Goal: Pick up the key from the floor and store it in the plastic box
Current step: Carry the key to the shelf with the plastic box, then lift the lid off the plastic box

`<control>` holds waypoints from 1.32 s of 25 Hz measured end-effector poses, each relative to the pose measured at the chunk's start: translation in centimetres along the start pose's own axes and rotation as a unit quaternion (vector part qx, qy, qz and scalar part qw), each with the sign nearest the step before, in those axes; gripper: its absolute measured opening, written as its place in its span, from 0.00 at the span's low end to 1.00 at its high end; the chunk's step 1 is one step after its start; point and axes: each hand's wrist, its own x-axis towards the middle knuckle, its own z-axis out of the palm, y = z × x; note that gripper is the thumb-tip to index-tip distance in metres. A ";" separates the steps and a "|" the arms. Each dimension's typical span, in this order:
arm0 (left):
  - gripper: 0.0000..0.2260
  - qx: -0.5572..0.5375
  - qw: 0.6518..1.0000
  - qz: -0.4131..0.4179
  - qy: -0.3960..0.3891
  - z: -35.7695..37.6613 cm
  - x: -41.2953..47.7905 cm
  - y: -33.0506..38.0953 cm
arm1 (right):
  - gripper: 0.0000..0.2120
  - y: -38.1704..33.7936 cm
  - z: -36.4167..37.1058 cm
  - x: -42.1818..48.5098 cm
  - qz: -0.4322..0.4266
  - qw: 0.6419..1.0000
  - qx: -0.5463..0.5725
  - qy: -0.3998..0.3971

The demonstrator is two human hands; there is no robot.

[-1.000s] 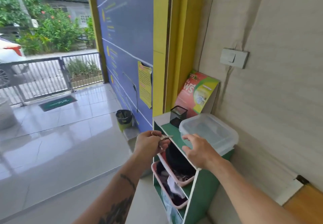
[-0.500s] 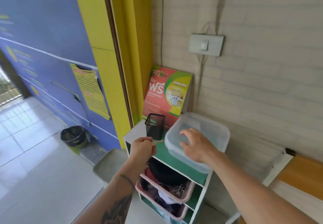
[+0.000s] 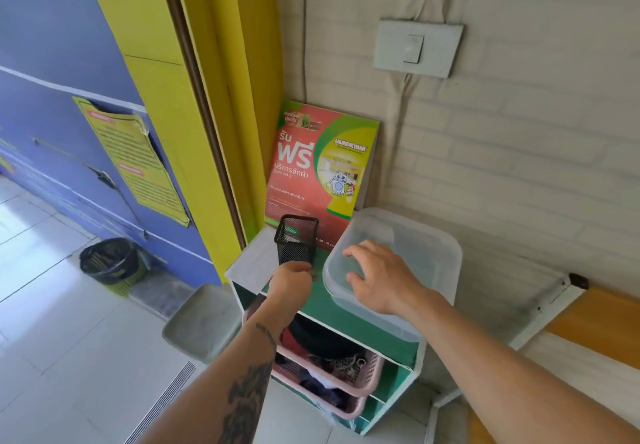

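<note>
A clear plastic box [image 3: 427, 253] with its lid on sits on top of a small green shelf unit [image 3: 332, 315] in the wall corner. My right hand [image 3: 384, 279] lies on the lid near the box's left edge, fingers spread. My left hand [image 3: 291, 282] hovers just left of the box, fingers pinched on the key [image 3: 313, 273], of which only a small metal tip shows past my fingers.
A black mesh pen cup [image 3: 296, 239] stands just behind my left hand. A red and green poster board [image 3: 318, 166] leans in the corner. Pink baskets [image 3: 332, 374] fill the lower shelves. A lined bin [image 3: 110, 263] and grey tray [image 3: 204, 322] sit on the floor.
My view has swung right and closed in on the shelf. My right hand went from the box's front edge onto its lid. My left hand carried the key up beside the box.
</note>
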 end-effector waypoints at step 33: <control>0.06 -0.117 0.963 -0.051 -0.238 0.2 3.3 -1.8 | 0.26 -5.7 1.8 0.4 0.076 0.971 -0.226 0.013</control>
